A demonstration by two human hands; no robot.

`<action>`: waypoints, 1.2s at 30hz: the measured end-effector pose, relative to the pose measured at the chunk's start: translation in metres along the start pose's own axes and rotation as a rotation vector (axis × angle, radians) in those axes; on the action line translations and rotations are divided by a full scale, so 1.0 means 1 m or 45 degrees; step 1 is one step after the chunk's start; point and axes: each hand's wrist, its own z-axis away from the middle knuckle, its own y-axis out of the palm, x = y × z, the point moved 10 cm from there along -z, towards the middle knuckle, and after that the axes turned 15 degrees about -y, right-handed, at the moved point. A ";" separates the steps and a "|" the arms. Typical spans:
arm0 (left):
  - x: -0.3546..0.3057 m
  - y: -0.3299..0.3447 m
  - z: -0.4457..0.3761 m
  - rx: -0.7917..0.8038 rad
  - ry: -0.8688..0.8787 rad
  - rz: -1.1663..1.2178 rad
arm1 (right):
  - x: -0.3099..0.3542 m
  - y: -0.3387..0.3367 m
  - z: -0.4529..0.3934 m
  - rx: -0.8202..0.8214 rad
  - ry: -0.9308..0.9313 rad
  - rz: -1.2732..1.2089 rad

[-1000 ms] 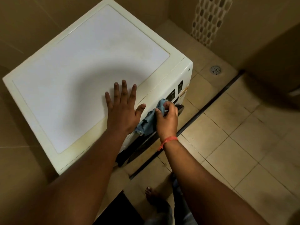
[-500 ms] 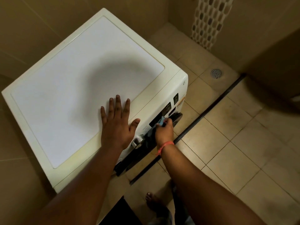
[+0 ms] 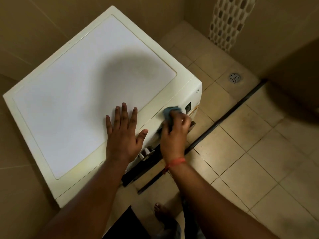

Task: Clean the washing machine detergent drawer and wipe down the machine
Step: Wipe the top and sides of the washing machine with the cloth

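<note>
The cream-white, box-shaped washing machine (image 3: 96,94) stands in a corner between beige tiled walls, seen from above. Its flat top is a paler white panel inside a yellowed border, and a broad soft shadow lies across that panel. Along the front edge the control strip carries a small dark display (image 3: 188,107) near the right corner and a shiny metal knob (image 3: 146,152) lower down — below the knob the front turns dark.

A crumpled blue-grey cloth (image 3: 170,112) is pressed against the control strip just left of the display. The right hand (image 3: 174,135) grips it, fingers curled round the fabric; the fingertips are blurred. A thin red thread band (image 3: 176,162) circles that wrist.

The left hand (image 3: 123,135) rests flat on the top of the machine near the front edge, fingers straight and spread, thumb out toward the strip.

Beyond the machine lies a beige tiled floor (image 3: 259,152) with a dark channel running across it, a round metal floor drain (image 3: 234,77), and a white perforated basket (image 3: 229,21) by the wall. A bare foot (image 3: 161,213) stands on the tiles in front of the machine.
</note>
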 end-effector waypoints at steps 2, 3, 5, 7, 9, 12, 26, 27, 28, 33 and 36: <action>-0.001 0.000 0.000 0.001 0.006 0.002 | 0.018 0.013 0.014 0.164 -0.165 0.089; -0.001 0.000 0.000 0.001 0.009 -0.005 | 0.021 0.014 0.009 0.202 -0.219 0.125; -0.001 0.002 0.000 0.003 0.011 -0.026 | 0.019 0.005 -0.022 0.173 -0.279 0.181; 0.000 0.003 -0.001 0.009 0.008 -0.048 | 0.007 -0.015 -0.068 0.031 -0.267 0.228; 0.001 0.004 -0.001 0.012 -0.001 -0.052 | -0.007 -0.036 -0.107 -0.102 -0.161 0.261; 0.000 0.003 -0.002 0.006 -0.004 -0.049 | -0.013 -0.040 -0.116 -0.126 -0.096 0.270; 0.002 0.006 -0.002 0.003 -0.003 -0.053 | -0.094 -0.033 -0.095 -0.322 0.417 -0.287; 0.002 0.006 -0.002 0.007 0.000 -0.054 | -0.080 -0.035 -0.099 -0.320 0.290 -0.283; 0.001 0.006 -0.002 0.009 0.004 -0.055 | -0.068 -0.036 -0.105 -0.313 0.165 -0.261; 0.001 0.005 -0.003 0.012 -0.001 -0.061 | -0.087 -0.038 -0.114 -0.212 0.107 -0.167; 0.001 0.007 -0.002 0.013 -0.001 -0.067 | -0.127 -0.035 -0.102 -0.090 0.444 -0.178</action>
